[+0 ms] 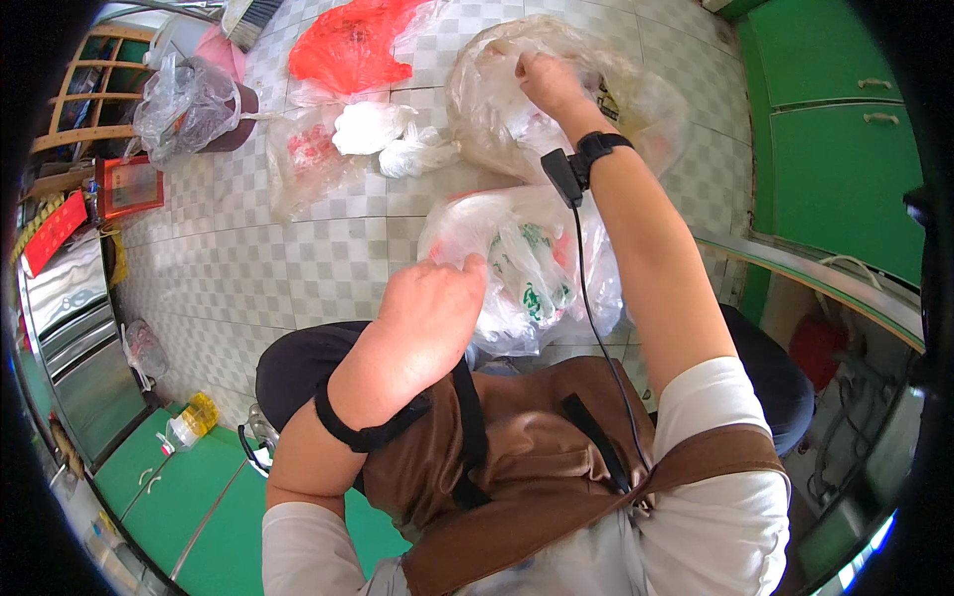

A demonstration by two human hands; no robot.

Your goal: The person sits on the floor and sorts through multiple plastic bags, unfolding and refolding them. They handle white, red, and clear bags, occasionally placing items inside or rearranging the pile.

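Note:
My right hand (pixel 550 83) reaches over a large, open translucent plastic bag (pixel 484 112) on the floor; its fingers are bent at the crumpled plastic, and whether they pinch any of it cannot be told. Nearer to me lies a white plastic bag (pixel 589 276) with thinner bags inside it, one bearing green print (pixel 533 257). At that bag's left edge is my left hand (pixel 436 305), back up, its fingertips mostly hidden. Left of the large bag lie crumpled white bags (pixel 369 128), a clear bag with red print (pixel 309 160) and a red plastic bag (pixel 350 45).
A bin lined with a grey plastic bag (pixel 237 123) stands at the upper left beside a wooden rack (pixel 97 95). Green cabinets (pixel 827 179) border the right side. Oil bottle (pixel 195 417) stands on green cabinets at the lower left. A black cable hangs from my right wrist.

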